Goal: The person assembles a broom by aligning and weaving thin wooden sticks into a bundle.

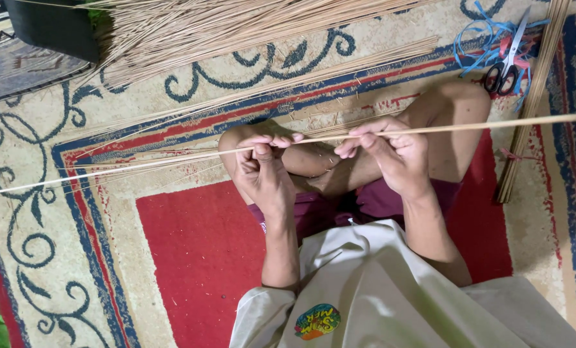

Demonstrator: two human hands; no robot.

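Note:
I sit cross-legged on a patterned rug and hold one long thin pale stick (pixel 481 125) level across my lap. My left hand (pixel 261 169) pinches the stick near its middle, fingers curled tight. My right hand (pixel 391 153) grips the same stick a short way to the right, fingertips on top of it. The stick runs from the far left edge of the view to the right edge. Under my hands are my bare knees and maroon shorts.
A big loose pile of similar thin sticks (pixel 191 32) lies on the rug at the top. A tied bundle of sticks (pixel 526 122) lies at the right. Scissors (pixel 504 64) rest on blue plastic string (pixel 475 38) at the top right. A dark object (pixel 49 29) sits top left.

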